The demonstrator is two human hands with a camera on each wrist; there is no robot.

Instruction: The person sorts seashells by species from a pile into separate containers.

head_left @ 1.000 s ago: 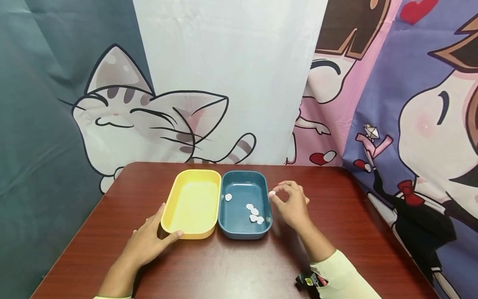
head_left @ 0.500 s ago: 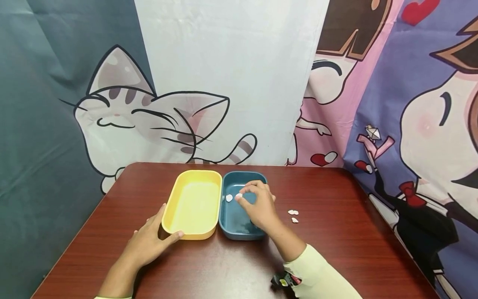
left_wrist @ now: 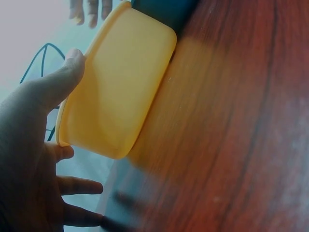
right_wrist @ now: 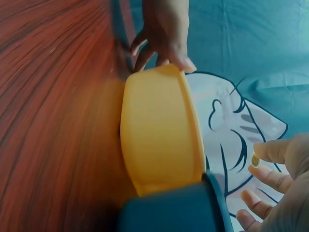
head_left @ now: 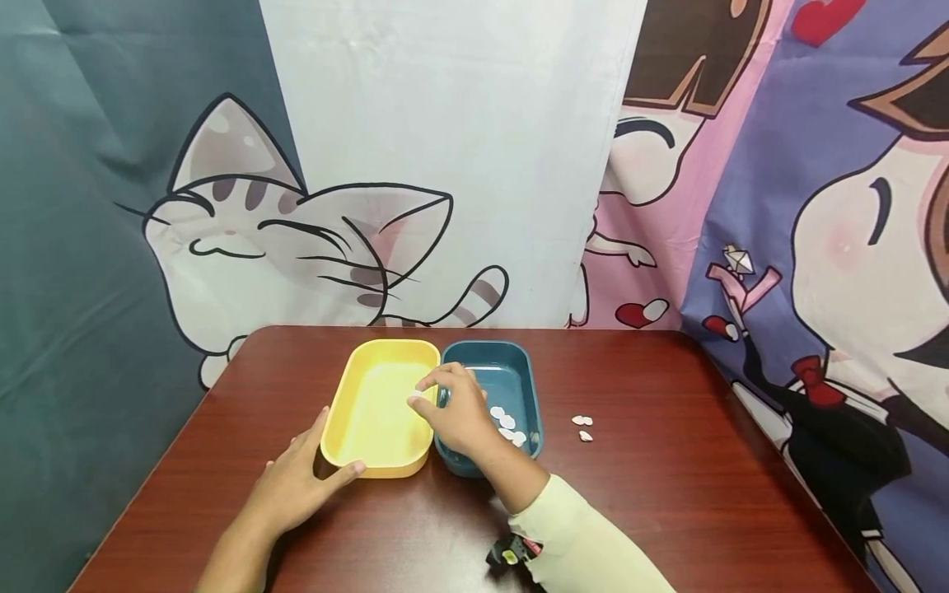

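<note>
My left hand [head_left: 292,480] holds the near-left corner of a yellow plastic bin [head_left: 378,472], thumb on the near rim and fingers along the left side. Pinched between thumb and index finger of my right hand [head_left: 461,412] is a small whitish, shell-like piece [head_left: 417,394]; in the right wrist view this piece [right_wrist: 255,160] looks textured and yellowish-brown. That hand hovers above the yellow bin's right rim, fingertips over its inside. Beside it stands a dark blue bin [head_left: 525,375] with several small white pieces [head_left: 507,422] on its floor, partly hidden by my right hand.
On the brown wooden table [head_left: 652,461], a few more small white pieces [head_left: 582,421] lie right of the blue bin. The two bins stand side by side. A cartoon-printed cloth [head_left: 474,148] hangs behind the table.
From right of the blue bin, my right hand has crossed leftward over it to the yellow bin, carrying the pinched piece. My left hand stays on the yellow bin.
</note>
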